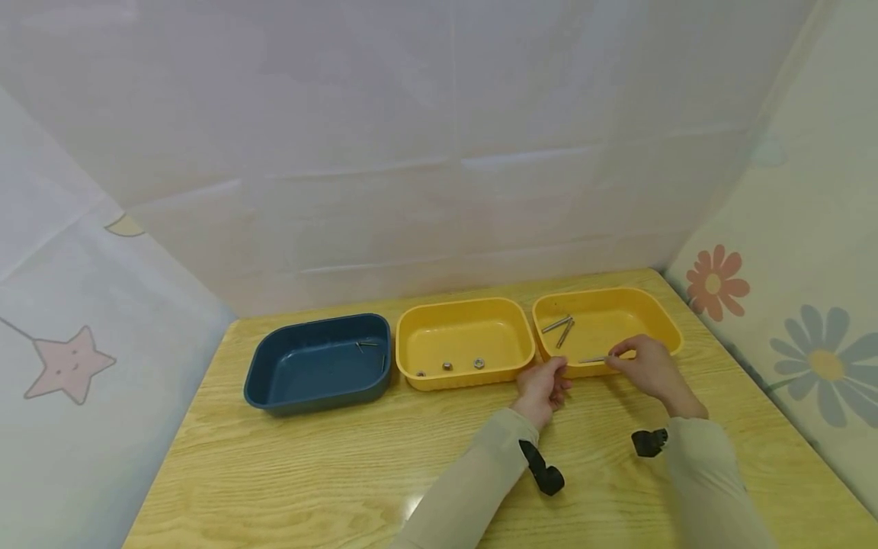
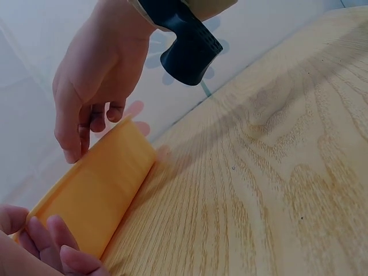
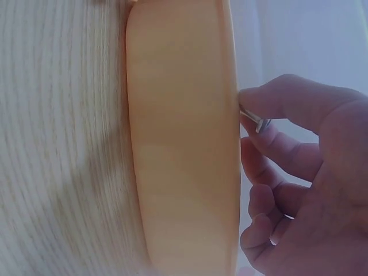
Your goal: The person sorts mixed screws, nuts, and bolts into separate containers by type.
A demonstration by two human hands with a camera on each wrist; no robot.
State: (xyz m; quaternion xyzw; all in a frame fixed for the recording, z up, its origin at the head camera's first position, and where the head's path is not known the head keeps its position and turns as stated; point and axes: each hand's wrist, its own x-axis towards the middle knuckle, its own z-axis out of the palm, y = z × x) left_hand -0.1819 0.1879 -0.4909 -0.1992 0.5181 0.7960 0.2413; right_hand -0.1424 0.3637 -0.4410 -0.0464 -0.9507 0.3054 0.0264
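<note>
My right hand [image 1: 648, 370] reaches over the front rim of the right yellow bin [image 1: 634, 324] and pinches a silver bolt [image 1: 593, 359] between thumb and forefinger. The bolt's head [image 3: 263, 125] pokes out from the fingers in the right wrist view. At that bin's front left corner my left hand [image 1: 540, 387] holds the rim, and the left wrist view shows its fingers [image 2: 54, 236] curled against the outer wall. Inside the bin, two more bolts [image 1: 556, 324] lie near the left side.
The middle yellow bin [image 1: 446, 311] has several small nuts, one nut [image 1: 479, 364] near its front. To its left stands a dark blue bin [image 1: 315, 400] with a few thin screws [image 1: 368, 344]. All rest on a wooden table [image 1: 309, 473] against a pale curtain [image 1: 411, 191].
</note>
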